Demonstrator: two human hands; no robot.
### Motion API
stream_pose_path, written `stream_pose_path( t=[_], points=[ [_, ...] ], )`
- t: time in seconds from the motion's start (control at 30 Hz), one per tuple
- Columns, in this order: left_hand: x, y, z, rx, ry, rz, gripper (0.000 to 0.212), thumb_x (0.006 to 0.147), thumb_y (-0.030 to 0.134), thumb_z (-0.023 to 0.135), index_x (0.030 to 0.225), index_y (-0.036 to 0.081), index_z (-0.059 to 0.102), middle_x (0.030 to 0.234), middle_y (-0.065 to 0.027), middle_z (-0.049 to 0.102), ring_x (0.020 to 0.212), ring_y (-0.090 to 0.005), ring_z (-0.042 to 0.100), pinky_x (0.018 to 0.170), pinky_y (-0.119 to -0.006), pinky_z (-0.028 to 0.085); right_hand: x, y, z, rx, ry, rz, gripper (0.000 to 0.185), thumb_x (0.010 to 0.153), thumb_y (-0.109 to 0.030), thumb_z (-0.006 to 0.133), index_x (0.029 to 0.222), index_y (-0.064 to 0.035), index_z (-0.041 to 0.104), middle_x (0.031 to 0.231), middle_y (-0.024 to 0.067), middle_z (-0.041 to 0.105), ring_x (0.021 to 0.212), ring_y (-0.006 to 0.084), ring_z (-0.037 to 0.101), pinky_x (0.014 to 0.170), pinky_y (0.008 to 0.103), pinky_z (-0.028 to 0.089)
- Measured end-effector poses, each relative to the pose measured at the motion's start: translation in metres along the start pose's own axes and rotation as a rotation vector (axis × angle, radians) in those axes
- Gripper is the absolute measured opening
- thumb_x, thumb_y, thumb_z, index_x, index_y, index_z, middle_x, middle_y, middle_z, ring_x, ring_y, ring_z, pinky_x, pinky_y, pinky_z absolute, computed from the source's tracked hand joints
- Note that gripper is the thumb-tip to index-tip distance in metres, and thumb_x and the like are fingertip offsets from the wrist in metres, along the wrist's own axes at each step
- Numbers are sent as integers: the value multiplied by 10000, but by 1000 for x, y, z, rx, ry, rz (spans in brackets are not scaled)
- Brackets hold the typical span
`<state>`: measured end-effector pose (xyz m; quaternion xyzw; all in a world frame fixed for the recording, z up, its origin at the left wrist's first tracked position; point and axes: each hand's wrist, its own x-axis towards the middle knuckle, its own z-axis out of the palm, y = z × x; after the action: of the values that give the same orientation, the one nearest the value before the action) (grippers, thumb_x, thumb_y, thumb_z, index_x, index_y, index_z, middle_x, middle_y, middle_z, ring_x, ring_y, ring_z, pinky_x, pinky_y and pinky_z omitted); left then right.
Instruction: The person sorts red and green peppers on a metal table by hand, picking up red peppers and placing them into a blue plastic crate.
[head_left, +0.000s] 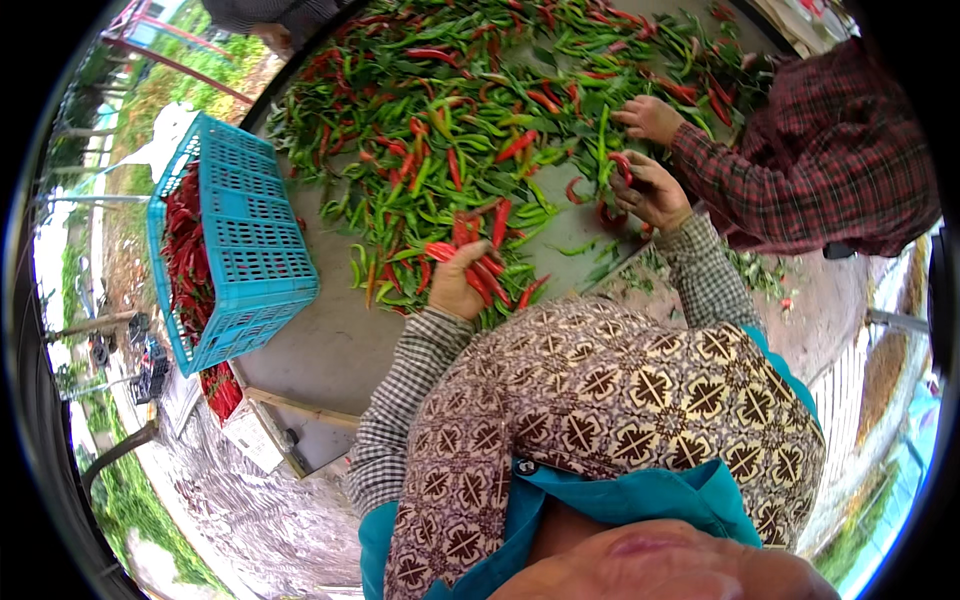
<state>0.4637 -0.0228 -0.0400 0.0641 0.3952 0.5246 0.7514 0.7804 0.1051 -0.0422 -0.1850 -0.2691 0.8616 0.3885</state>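
A wide heap of green and red chili peppers (465, 150), mixed with leaves, covers much of the grey table (322, 330). My left hand (459, 283), in a checked sleeve, is closed around several red chili peppers (487, 277) at the heap's near edge. To the right, my right hand (654, 191) has a curled red chili pepper (621, 168) between thumb and fingers, over the heap's right part. A few more curved red peppers lie just below and beside that hand.
A blue plastic crate (255, 225) of red peppers stands tilted on the table at the left. Below it is a white box (251, 435) with red peppers. Another person's hand (651, 120), in a plaid sleeve, reaches in from the right, close to my right hand. A further person stands at the top left.
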Motion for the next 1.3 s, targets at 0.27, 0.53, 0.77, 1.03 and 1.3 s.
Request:
stream_pose_path(
  t=[0.27, 0.53, 0.77, 1.03, 1.3],
  points=[
    [-13, 13, 10, -100, 62, -30, 92, 817, 127, 628, 836, 38, 623, 769, -69, 632, 705, -190, 602, 700, -335, 506, 32, -12, 26, -223, 159, -103, 211, 912, -227, 516, 996, -37, 550, 748, -18, 489, 617, 55, 422, 542, 212, 372],
    [-3, -8, -3, -168, 41, -57, 146, 826, 156, 607, 890, 27, 630, 809, -84, 647, 739, -194, 612, 698, -345, 498, 60, 48, 88, -1241, -15, -481, 209, 794, -1, 596, 1003, 12, 609, 880, 78, 614, 805, 165, 582, 703, 255, 465],
    [-16, -6, -11, -186, 20, -56, 184, 834, 154, 599, 970, 30, 599, 860, -76, 643, 815, -187, 612, 747, -354, 494, 54, 97, 127, -1355, -369, -416, 212, 681, -41, 723, 872, -15, 636, 896, 102, 577, 773, 227, 596, 651, 304, 488],
    [-27, -8, -51, -440, 437, 122, 182, 804, 48, 609, 982, 25, 579, 875, -77, 627, 806, -193, 609, 750, -348, 510, 58, 120, 101, -1215, -326, -318, 172, 746, -52, 674, 901, 0, 620, 862, 101, 584, 770, 199, 595, 666, 281, 481],
    [-60, 16, -84, -468, 529, 325, 125, 826, 118, 613, 924, 44, 590, 823, -70, 611, 741, -186, 573, 665, -331, 487, 63, 179, 51, -1734, -594, -309, 193, 723, -140, 648, 904, -95, 601, 1069, 103, 537, 1025, 316, 465, 874, 448, 355]
  ],
)
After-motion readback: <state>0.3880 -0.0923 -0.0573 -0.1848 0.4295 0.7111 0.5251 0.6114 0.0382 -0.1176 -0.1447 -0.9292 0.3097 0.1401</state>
